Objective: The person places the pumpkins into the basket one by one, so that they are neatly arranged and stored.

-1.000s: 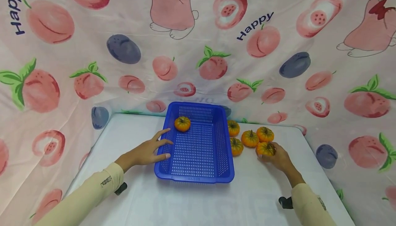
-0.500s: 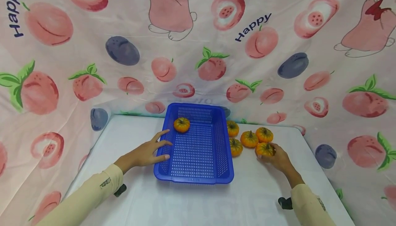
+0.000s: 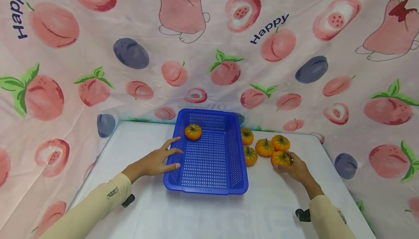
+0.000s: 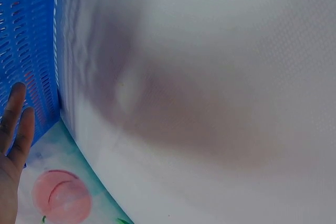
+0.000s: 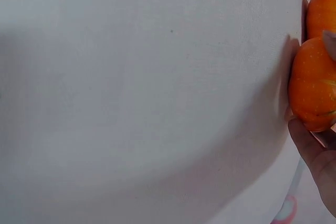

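Right hand pinched a pumpkin; my left hand, spread, was at the blue basket (touching its side, perhaps).

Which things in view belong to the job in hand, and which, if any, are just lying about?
Apparently in the job:
Basket, left hand at its rim
Held pumpkin, in the right hand
Inside pumpkin, in the basket
Four pumpkins right of the basket, probably

Apparently not:
Printed cloth behind
Two black objects, purpose unclear
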`<move>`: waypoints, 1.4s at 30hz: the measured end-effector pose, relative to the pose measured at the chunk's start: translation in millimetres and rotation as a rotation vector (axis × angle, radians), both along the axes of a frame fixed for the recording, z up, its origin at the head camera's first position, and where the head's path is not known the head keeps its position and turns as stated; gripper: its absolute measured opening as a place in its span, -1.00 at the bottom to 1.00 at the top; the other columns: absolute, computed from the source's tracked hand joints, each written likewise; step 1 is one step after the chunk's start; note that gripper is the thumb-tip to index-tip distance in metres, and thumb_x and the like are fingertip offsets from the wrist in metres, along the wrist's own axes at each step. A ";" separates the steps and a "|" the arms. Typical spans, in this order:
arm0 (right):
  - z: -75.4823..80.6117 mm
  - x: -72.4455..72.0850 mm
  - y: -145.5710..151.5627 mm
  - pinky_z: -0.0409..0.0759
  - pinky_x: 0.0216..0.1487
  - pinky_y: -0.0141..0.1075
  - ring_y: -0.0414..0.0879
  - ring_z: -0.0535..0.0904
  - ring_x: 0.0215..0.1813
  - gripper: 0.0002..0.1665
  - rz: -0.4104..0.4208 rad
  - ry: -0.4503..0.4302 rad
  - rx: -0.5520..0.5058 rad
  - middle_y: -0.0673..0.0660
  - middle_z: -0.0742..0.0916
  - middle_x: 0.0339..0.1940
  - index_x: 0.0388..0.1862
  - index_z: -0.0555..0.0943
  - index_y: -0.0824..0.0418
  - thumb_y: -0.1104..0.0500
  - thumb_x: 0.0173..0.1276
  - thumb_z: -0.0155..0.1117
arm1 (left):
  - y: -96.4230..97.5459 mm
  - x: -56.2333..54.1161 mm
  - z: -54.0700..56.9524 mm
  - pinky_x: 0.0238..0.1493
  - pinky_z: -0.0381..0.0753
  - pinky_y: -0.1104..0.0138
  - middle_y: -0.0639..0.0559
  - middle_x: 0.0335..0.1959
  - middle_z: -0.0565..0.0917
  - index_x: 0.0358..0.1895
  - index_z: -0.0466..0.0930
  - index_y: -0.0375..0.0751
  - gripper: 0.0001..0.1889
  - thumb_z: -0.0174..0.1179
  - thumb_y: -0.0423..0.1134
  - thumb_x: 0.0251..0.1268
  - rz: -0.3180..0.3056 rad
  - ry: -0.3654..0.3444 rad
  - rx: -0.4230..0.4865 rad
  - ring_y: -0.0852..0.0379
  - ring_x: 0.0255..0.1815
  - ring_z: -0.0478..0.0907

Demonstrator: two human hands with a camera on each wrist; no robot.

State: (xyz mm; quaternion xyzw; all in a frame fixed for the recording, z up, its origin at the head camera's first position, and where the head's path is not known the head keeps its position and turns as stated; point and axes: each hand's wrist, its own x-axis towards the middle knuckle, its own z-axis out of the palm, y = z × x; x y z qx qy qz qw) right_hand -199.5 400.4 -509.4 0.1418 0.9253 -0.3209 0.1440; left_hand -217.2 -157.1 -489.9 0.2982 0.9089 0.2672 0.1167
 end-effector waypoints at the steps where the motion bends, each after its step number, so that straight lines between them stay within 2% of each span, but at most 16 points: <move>1: 0.0 0.2 0.3 0.15 0.46 0.34 0.48 0.08 0.52 0.18 0.004 0.004 0.002 0.53 0.15 0.56 0.60 0.00 0.37 -0.09 0.28 0.46 | 0.0 -0.1 -0.1 0.27 0.48 -0.26 0.04 0.67 -0.17 0.37 0.47 0.07 -0.43 0.18 0.18 0.37 0.000 0.002 0.000 -0.34 0.45 0.34; 10: -2.4 5.8 4.5 0.21 0.44 0.34 0.45 0.12 0.49 0.15 0.016 0.024 -0.003 0.51 0.18 0.55 0.60 0.02 0.34 -0.11 0.30 0.44 | 1.5 -1.5 -0.7 0.27 0.48 -0.27 0.05 0.67 -0.17 0.37 0.47 0.07 -0.44 0.18 0.16 0.38 -0.008 0.003 0.009 -0.35 0.44 0.35; 19: 4.1 10.9 5.1 0.31 0.42 0.31 0.40 0.26 0.37 0.01 0.065 0.059 0.019 0.49 0.27 0.49 0.56 0.10 0.36 -0.05 0.37 0.37 | 0.8 -1.3 -0.3 0.27 0.46 -0.28 0.03 0.67 -0.17 0.38 0.46 0.06 -0.43 0.18 0.16 0.38 0.002 -0.004 0.004 -0.37 0.45 0.33; 25: 8.7 12.3 5.8 0.36 0.38 0.30 0.42 0.28 0.35 0.00 0.101 0.085 0.034 0.49 0.29 0.48 0.55 0.11 0.38 -0.06 0.37 0.37 | 0.3 -0.2 0.0 0.27 0.47 -0.28 0.04 0.67 -0.17 0.38 0.46 0.07 -0.44 0.18 0.15 0.37 0.003 -0.003 0.001 -0.38 0.44 0.34; 34: 25.6 10.9 -0.1 0.43 0.32 0.29 0.45 0.30 0.35 0.03 0.150 0.128 0.042 0.51 0.30 0.48 0.53 0.13 0.41 -0.11 0.35 0.37 | 0.6 0.3 0.0 0.27 0.46 -0.29 0.04 0.68 -0.18 0.38 0.46 0.07 -0.44 0.18 0.15 0.38 0.006 -0.008 0.001 -0.38 0.45 0.33; 42: 37.4 6.3 -5.6 0.48 0.29 0.27 0.43 0.31 0.37 0.08 0.170 0.145 0.049 0.48 0.31 0.49 0.55 0.16 0.34 -0.22 0.31 0.38 | 0.1 -0.6 -2.7 0.26 0.47 -0.29 0.03 0.67 -0.18 0.38 0.46 0.06 -0.44 0.18 0.14 0.38 0.004 -0.006 -0.004 -0.38 0.45 0.34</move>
